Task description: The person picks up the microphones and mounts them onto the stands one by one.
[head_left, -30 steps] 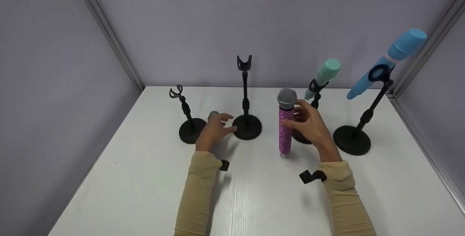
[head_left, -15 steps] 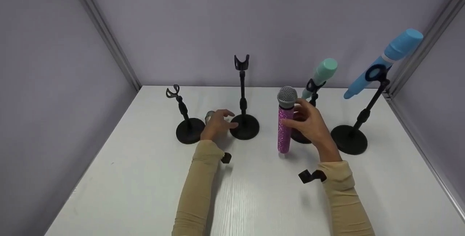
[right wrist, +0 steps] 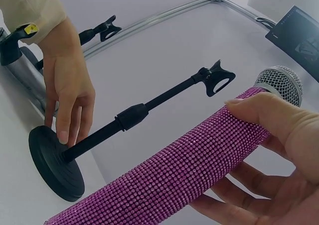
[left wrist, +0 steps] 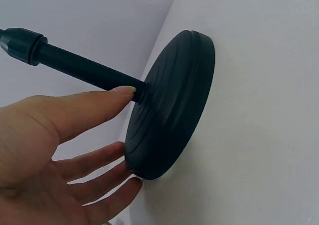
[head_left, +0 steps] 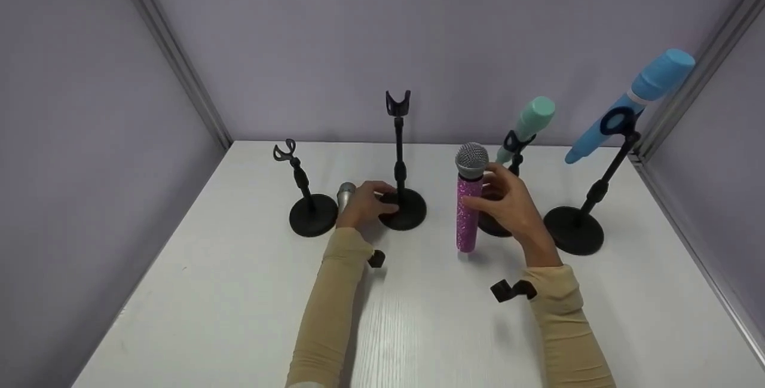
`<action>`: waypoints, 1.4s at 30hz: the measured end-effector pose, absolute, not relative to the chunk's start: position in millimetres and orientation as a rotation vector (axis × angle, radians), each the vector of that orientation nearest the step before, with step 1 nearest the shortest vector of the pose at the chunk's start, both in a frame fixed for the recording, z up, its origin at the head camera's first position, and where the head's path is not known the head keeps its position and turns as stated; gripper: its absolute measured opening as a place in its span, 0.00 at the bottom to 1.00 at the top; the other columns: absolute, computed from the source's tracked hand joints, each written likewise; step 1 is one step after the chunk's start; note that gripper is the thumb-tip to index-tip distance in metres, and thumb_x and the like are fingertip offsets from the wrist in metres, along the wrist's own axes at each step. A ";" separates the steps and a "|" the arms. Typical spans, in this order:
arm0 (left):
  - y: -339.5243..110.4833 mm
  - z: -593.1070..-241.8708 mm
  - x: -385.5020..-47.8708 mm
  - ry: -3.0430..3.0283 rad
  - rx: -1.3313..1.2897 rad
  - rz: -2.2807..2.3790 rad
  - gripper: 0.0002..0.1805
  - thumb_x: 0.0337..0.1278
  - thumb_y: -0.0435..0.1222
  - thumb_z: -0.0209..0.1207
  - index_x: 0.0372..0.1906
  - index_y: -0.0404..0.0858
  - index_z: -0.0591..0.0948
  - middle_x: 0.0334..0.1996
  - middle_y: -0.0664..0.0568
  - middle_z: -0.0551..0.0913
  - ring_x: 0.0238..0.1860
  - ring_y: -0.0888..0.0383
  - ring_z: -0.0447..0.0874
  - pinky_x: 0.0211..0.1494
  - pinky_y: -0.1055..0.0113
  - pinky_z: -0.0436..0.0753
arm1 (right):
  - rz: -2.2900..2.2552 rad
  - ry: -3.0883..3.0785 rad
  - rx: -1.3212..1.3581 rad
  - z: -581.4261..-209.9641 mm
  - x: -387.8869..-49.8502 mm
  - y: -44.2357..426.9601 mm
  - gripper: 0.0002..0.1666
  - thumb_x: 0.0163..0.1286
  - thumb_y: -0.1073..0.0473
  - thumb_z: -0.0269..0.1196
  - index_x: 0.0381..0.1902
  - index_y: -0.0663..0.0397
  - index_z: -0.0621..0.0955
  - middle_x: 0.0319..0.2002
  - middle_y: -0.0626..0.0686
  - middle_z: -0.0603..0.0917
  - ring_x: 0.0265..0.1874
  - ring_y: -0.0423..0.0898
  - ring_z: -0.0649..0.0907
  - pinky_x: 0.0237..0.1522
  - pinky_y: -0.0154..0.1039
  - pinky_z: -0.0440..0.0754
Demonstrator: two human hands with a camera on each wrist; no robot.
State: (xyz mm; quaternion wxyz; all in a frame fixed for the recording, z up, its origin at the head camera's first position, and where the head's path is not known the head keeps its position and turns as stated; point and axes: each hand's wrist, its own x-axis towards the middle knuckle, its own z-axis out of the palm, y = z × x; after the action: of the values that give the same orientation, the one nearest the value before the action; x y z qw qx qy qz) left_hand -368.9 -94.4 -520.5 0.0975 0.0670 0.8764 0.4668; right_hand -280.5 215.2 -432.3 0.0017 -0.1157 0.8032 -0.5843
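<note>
In the head view my left hand (head_left: 366,201) is at the round base of a tall black microphone stand (head_left: 399,155), whose cradle holds nothing. The left wrist view shows the thumb (left wrist: 107,103) on the base beside the pole and the fingertips at the rim, pinching the base (left wrist: 172,105). My right hand (head_left: 508,205) grips a glittery pink microphone (head_left: 468,214) with a silver mesh head, held upright just above the table. In the right wrist view its thumb (right wrist: 259,108) lies over the studded handle. A silver microphone (head_left: 345,192) lies partly hidden behind my left hand.
A shorter black stand (head_left: 303,185) with an unfilled clip stands at left. To the right, a mint microphone (head_left: 536,118) and a blue microphone (head_left: 663,77) rest tilted in their stands. Grey panels (head_left: 358,35) enclose the white table (head_left: 227,304).
My left hand has moved slightly right and forward onto the tall stand's base, uncovering more of the silver microphone. My right hand keeps the pink microphone in nearly the same spot.
</note>
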 end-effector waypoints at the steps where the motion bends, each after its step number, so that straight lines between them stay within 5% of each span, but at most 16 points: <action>1: -93.3 -521.5 -369.6 2.604 0.203 1.379 0.21 0.58 0.36 0.73 0.57 0.45 0.85 0.61 0.48 0.83 0.62 0.48 0.81 0.64 0.54 0.81 | -1.836 2.523 -0.363 -432.5 -280.7 215.0 0.42 0.65 0.56 0.75 0.73 0.50 0.69 0.60 0.63 0.80 0.57 0.54 0.81 0.63 0.50 0.80; 23: -73.4 -527.7 -371.7 2.676 0.246 1.366 0.10 0.58 0.33 0.72 0.45 0.37 0.88 0.46 0.46 0.89 0.51 0.52 0.84 0.60 0.58 0.82 | -1.829 2.528 -0.362 -434.2 -281.9 216.1 0.43 0.64 0.54 0.75 0.73 0.47 0.70 0.62 0.61 0.80 0.57 0.53 0.81 0.62 0.49 0.80; 42: -68.5 -530.5 -369.7 2.764 0.207 1.323 0.13 0.61 0.40 0.70 0.47 0.37 0.89 0.46 0.46 0.89 0.54 0.50 0.84 0.63 0.57 0.82 | -1.835 2.514 -0.357 -431.3 -280.6 215.6 0.42 0.64 0.55 0.75 0.73 0.47 0.70 0.62 0.62 0.79 0.58 0.55 0.80 0.61 0.50 0.80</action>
State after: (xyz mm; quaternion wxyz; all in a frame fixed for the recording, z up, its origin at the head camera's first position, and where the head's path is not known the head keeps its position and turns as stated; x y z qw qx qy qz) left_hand -369.7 -68.5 -530.5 0.0353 0.0674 0.8994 0.4304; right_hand -280.6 215.6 -431.3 0.0045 -0.1140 0.8024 -0.5858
